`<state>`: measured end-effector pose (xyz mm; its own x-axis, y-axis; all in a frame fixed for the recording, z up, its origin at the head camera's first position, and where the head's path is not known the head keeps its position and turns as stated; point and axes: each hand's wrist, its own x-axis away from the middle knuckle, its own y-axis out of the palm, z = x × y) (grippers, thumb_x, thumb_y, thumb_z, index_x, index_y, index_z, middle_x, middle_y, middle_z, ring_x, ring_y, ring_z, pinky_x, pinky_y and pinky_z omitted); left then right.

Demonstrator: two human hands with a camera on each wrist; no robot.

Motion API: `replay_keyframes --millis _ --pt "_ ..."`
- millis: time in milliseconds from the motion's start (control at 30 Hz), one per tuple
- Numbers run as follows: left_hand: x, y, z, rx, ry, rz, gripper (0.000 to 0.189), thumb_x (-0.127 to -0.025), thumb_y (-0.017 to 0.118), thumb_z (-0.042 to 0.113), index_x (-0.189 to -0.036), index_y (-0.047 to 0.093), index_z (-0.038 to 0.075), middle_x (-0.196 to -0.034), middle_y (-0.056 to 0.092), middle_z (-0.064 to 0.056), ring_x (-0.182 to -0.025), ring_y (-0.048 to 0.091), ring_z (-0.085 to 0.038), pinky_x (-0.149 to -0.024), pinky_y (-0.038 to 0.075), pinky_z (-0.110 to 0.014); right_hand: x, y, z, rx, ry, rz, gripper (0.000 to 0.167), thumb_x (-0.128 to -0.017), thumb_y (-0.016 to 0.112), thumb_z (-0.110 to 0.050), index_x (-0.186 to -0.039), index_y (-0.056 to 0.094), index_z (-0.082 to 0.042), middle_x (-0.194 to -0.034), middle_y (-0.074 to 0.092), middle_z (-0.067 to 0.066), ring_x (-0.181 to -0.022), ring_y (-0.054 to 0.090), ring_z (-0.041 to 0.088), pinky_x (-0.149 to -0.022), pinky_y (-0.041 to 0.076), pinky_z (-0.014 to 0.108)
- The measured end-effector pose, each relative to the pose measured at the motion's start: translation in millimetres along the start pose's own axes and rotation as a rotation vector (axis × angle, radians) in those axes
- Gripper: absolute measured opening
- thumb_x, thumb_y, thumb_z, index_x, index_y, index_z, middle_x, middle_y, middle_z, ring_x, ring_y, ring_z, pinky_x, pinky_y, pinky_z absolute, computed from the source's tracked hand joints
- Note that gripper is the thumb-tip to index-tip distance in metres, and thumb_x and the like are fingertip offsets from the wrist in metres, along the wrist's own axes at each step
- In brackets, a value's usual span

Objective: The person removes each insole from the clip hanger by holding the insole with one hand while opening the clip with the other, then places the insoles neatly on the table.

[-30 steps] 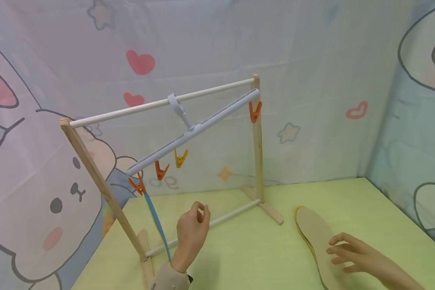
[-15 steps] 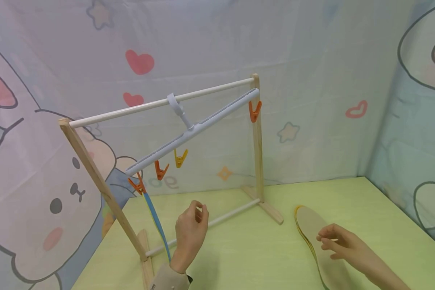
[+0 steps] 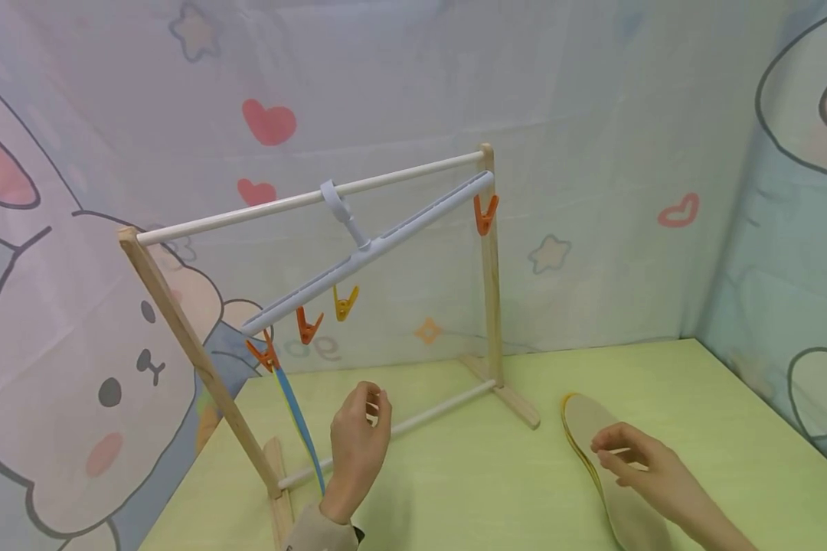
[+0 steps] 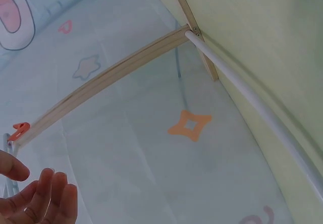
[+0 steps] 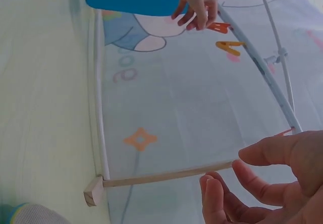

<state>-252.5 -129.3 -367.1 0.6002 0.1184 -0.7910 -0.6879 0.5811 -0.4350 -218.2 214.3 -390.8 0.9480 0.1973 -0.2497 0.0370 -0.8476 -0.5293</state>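
Note:
My left hand (image 3: 361, 444) is raised in front of the wooden rack, fingers loosely bent and thumb apart, with nothing between them. Just left of it, a blue insole (image 3: 296, 413) with a yellow-green edge hangs from an orange clip (image 3: 266, 356) at the low end of a tilted white hanger (image 3: 413, 227). Over on the right, my right hand (image 3: 651, 471) hovers above a beige insole (image 3: 586, 421) with a yellow rim, lying on the table. In the right wrist view its thumb and fingers (image 5: 214, 201) stand apart, holding nothing.
The rack's white top rod (image 3: 234, 220) carries the hanger. Another orange clip (image 3: 308, 325), a yellow clip (image 3: 344, 304) and one more orange clip (image 3: 485, 215) hang along it. A wooden foot (image 3: 517, 405) and white lower rod (image 3: 441, 411) stand on the yellow-green table (image 3: 482, 490).
My right hand has moved left and slightly up over the beige insole. My left hand has shifted only a little to the left; the hung insole stays put.

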Motion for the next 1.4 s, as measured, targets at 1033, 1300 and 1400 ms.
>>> replay_keyframes --millis 1033,1300,1400 --pt "-2.2 -2.2 -10.9 -0.015 0.020 0.133 0.014 -0.081 0.059 0.003 -0.094 0.056 0.001 -0.092 0.055 -0.014 -0.083 0.048 -0.027 -0.063 0.041 -0.036 -3.8 33 -15 0.118 -0.063 0.155 0.009 -0.083 0.062 -0.014 -0.091 0.058 -0.016 -0.089 0.061 -0.002 -0.074 0.052 -0.007 -0.057 0.045 0.019" --pt "-4.9 -6.0 -13.9 0.036 0.054 0.257 0.012 -0.080 0.058 -0.003 -0.091 0.056 0.000 -0.100 0.051 -0.018 -0.088 0.043 -0.030 -0.064 0.034 -0.031 -5.0 44 -20 0.077 -0.088 0.167 0.010 -0.082 0.063 -0.013 -0.089 0.058 -0.016 -0.087 0.061 -0.002 -0.073 0.052 -0.007 -0.057 0.044 0.019" --pt "-6.7 -8.0 -14.4 0.075 0.064 0.302 0.012 -0.079 0.057 -0.006 -0.090 0.056 -0.001 -0.103 0.050 -0.021 -0.093 0.042 -0.032 -0.068 0.032 -0.032 -6.5 48 -21 0.068 -0.081 0.168 0.011 -0.081 0.064 -0.012 -0.089 0.058 -0.016 -0.087 0.062 -0.002 -0.072 0.053 -0.006 -0.056 0.044 0.018"
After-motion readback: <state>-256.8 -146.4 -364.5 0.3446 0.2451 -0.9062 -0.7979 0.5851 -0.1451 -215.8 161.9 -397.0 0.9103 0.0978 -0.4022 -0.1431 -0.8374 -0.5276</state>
